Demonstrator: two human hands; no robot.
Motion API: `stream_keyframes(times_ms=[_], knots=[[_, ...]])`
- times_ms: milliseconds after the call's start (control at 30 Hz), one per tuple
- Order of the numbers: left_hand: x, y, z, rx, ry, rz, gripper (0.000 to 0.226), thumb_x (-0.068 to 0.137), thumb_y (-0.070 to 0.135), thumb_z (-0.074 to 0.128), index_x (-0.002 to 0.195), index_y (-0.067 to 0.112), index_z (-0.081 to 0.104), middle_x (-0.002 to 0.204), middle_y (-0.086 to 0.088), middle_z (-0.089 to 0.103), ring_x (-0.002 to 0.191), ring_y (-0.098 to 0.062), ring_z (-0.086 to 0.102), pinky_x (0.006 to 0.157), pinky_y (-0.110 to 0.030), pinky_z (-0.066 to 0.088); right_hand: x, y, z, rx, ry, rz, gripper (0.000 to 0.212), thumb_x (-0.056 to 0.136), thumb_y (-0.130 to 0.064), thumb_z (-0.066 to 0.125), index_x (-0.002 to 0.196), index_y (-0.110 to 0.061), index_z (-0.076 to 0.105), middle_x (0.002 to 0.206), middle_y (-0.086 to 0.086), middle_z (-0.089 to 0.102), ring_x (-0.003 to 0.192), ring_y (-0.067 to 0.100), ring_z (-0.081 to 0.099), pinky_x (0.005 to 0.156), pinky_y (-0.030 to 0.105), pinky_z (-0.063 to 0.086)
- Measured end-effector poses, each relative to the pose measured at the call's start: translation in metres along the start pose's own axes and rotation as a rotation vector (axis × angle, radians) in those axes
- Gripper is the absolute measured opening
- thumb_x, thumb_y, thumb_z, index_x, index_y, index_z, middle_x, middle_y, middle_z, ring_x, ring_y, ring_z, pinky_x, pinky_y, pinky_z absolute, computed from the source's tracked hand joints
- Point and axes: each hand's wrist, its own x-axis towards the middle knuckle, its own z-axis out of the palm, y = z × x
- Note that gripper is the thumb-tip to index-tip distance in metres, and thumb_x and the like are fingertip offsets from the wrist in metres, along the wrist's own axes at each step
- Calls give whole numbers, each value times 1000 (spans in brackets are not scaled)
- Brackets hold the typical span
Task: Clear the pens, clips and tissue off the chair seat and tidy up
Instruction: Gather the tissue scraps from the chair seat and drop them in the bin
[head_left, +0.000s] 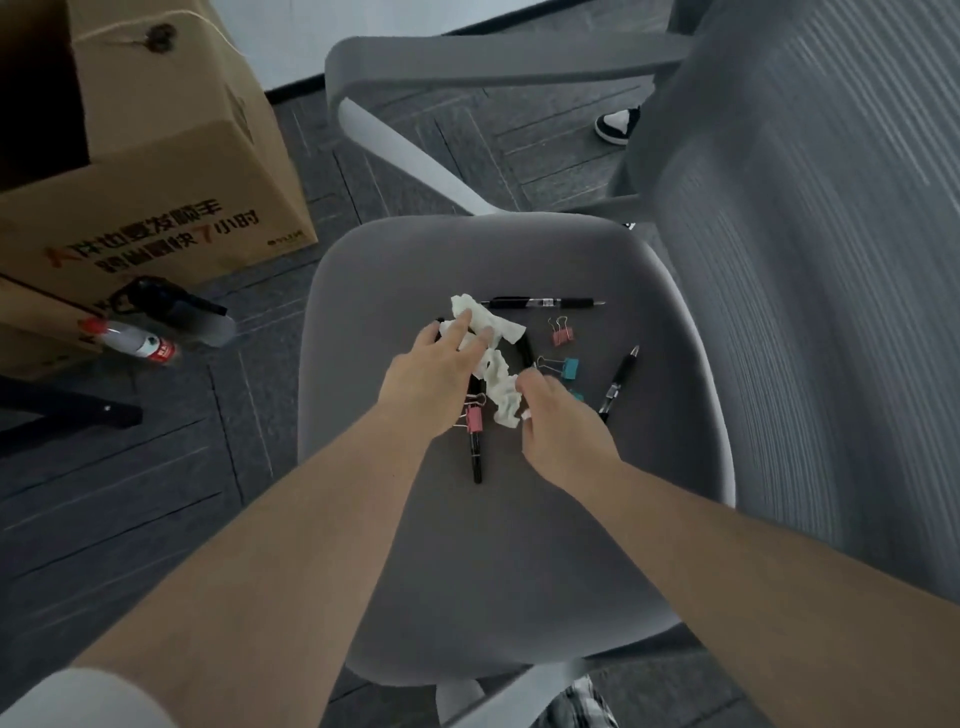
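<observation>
Tissue (491, 358) lies crumpled mid-seat (519, 545), draped over a pen (475, 441) that runs toward you. Your left hand (434, 379) rests on its far end, fingers spread across the paper. Your right hand (558, 426) pinches its near end, fingers curled. Right of the tissue sit a pink clip (561, 332) and a blue clip (563, 366); another pink clip (474, 418) lies on the pen beside it. Beyond the tissue lies a second pen (545, 302), a third (618, 384) far right
</observation>
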Motion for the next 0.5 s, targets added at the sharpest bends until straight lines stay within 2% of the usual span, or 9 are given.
stream_keyframes(times_ms=[67,133,200,267,333,400,500], knots=[[8,1,0,7,11,-6,87,89,1,51,151,37,0,161,6,-10,143,-29,17,92,-41,50,12,-3,3,36,35,20,44,90,-5,50,132,-13,39,121,7,46,93,32,61,67,36,46],[17,1,0,45,27,8,96,85,3,54,149,41,-6,160,7,-16,136,-29,24,86,-37,51,24,-7,6,40,48,41,55,88,-17,62,137,-15,36,124,7,44,97,28,63,72,34,50],[25,0,0,81,6,14,96,83,6,56,150,40,-4,161,5,-12,130,-29,30,85,-37,51,34,-10,10,17,34,73,62,85,-27,68,137,-15,36,123,7,47,99,26,64,74,35,52],[33,1,-2,109,-4,-2,87,82,9,59,151,33,11,159,-1,9,126,-29,36,85,-38,50,41,-11,15,-59,43,83,47,88,-24,63,129,-13,42,120,7,54,99,26,64,69,34,50],[37,2,-3,145,46,-2,65,80,9,63,137,21,37,139,-5,37,117,-27,43,77,-34,48,45,-12,16,-96,63,74,24,92,-18,54,114,-10,51,113,8,60,96,26,64,64,31,42],[40,2,-4,164,77,5,44,79,7,63,119,15,46,120,-5,46,108,-25,47,69,-30,42,49,-11,14,-66,70,68,19,91,-18,53,107,-8,54,110,8,60,97,26,62,65,30,38],[40,-1,-7,149,84,2,32,82,9,59,112,13,49,114,-6,49,104,-26,48,66,-31,42,55,-8,4,-37,119,76,22,88,-22,54,103,-7,54,108,8,57,100,26,56,66,31,36]])
